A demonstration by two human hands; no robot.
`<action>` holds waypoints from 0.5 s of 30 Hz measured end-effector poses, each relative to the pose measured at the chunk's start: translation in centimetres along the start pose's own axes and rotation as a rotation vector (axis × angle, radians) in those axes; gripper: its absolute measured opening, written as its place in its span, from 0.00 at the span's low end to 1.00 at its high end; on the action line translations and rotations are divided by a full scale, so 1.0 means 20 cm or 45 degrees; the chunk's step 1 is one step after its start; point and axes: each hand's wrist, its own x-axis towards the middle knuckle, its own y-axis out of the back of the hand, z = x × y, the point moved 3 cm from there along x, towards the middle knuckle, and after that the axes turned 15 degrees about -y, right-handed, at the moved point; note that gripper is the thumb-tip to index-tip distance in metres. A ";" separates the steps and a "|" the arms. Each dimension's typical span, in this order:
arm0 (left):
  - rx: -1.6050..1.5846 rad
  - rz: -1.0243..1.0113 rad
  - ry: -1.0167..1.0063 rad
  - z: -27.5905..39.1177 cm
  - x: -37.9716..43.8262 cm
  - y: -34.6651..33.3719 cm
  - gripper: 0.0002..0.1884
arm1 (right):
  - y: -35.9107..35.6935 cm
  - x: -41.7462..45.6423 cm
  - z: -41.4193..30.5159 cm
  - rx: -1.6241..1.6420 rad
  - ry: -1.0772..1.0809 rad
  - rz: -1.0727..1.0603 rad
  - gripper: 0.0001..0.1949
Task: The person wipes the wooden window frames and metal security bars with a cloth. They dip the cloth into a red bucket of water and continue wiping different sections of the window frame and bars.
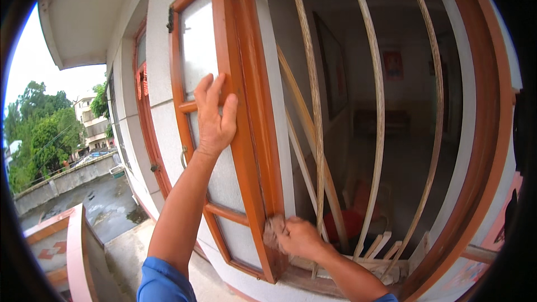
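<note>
An orange-brown wooden casement sash [247, 142] with frosted glass panes stands swung outward beside the window opening. My left hand [215, 113] lies against its upper part, fingers apart, over the stile and a glazing bar, holding nothing. Low down, my right hand [302, 237] grips a crumpled greyish-brown cloth [275, 233] and presses it on the wood near the sash's lower corner, where sash and window frame [266, 134] meet. Part of the cloth is hidden by my fingers. Just right of the frame, upright window bars [377, 92] cross the opening.
The wooden sill [308, 281] runs below the bars. Inside the dim room, wooden strips [310, 121] lean near a red object [346, 222]. A metal handle [183, 157] sticks out from the sash. At lower left stands a low wall with pink edging [77, 251].
</note>
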 end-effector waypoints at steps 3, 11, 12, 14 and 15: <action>-0.006 -0.080 0.042 0.00 0.01 0.06 0.28 | 0.37 0.17 -0.28 0.417 0.463 0.392 0.12; 0.102 -0.158 -0.065 0.01 0.02 0.13 0.36 | 1.32 0.84 -1.25 0.369 0.861 1.363 0.16; 0.074 -0.129 -0.076 0.01 0.00 0.09 0.36 | 1.40 0.88 -1.34 0.384 0.868 1.228 0.17; 0.039 -0.069 -0.088 0.00 -0.02 0.05 0.37 | 1.52 1.06 -1.48 0.130 0.745 1.213 0.18; 0.048 -0.084 -0.090 0.00 -0.02 0.05 0.37 | 1.54 1.14 -1.54 0.036 0.864 1.509 0.18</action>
